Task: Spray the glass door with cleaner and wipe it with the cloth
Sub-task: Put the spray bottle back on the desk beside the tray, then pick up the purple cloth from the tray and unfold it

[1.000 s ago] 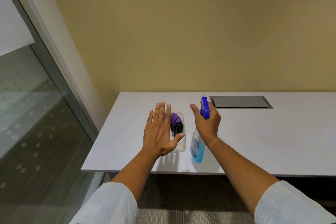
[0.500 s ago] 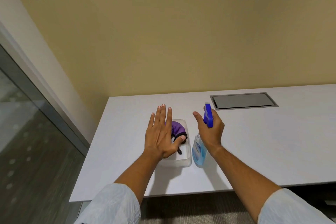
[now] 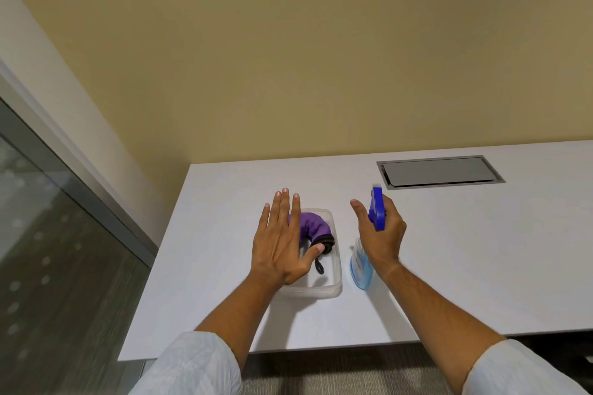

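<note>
- Left hand (image 3: 282,240): flat, palm down, fingers (image 3: 284,208) straight and slightly spread, held over the left side of the container; holds nothing. Whether it touches the rim cannot be told.
- Right hand (image 3: 382,234): wrapped round the neck of the spray bottle (image 3: 364,269), thumb standing apart to the left; curled fingers hidden behind the blue spray head (image 3: 377,208).
- Spray bottle: clear, blue liquid inside, upright on the white table (image 3: 481,250), just right of the container.
- Container (image 3: 333,282): clear plastic tub on the table, holding the purple cloth (image 3: 313,224), rolled, with a dark edge and loop.
- Glass door (image 3: 48,250): far left, cut off by the frame edge.
- Grey inset panel (image 3: 439,171): in the table, rear right.
- Both sleeves (image 3: 192,365): pale, cut off below.
</note>
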Available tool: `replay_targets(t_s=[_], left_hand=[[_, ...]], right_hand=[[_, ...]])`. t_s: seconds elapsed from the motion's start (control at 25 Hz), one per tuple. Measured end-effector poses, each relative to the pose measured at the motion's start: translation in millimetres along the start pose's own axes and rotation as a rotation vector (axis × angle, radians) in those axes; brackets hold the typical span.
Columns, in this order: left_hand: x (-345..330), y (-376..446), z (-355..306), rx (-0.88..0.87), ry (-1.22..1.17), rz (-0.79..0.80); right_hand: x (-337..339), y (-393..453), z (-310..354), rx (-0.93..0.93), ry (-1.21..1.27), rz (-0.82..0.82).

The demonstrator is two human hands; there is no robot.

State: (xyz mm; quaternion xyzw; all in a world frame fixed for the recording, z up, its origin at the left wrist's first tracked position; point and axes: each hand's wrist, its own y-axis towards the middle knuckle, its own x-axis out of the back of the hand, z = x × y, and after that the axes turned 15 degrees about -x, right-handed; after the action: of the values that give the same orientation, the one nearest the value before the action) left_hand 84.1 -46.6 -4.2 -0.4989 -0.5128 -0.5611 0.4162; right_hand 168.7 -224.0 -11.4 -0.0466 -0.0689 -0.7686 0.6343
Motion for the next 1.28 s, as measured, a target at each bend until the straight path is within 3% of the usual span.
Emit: replay_targets(t_s=[0.28, 0.56, 0.92, 1.28], left_hand=[[1.9, -7.4, -13.2, 0.011, 0.008, -0.013], [12.2, -14.9, -25.1, 0.031, 0.032, -0.024], [36.9, -21.2, -33.2, 0.066, 0.086, -0.042], [40.2, -20.8, -1.8, 0.070, 0.021, -0.075]], right_hand=[[9.3, -1.9, -6.3, -0.025, 0.055, 0.067], [31.1, -7.5, 0.6, -0.059, -0.040, 0.160], [45.1, -17.0, 43.9, 0.236, -0.274, 0.110], [-8.1, -32.5, 79.0, 0.458, -0.405, 0.172]])
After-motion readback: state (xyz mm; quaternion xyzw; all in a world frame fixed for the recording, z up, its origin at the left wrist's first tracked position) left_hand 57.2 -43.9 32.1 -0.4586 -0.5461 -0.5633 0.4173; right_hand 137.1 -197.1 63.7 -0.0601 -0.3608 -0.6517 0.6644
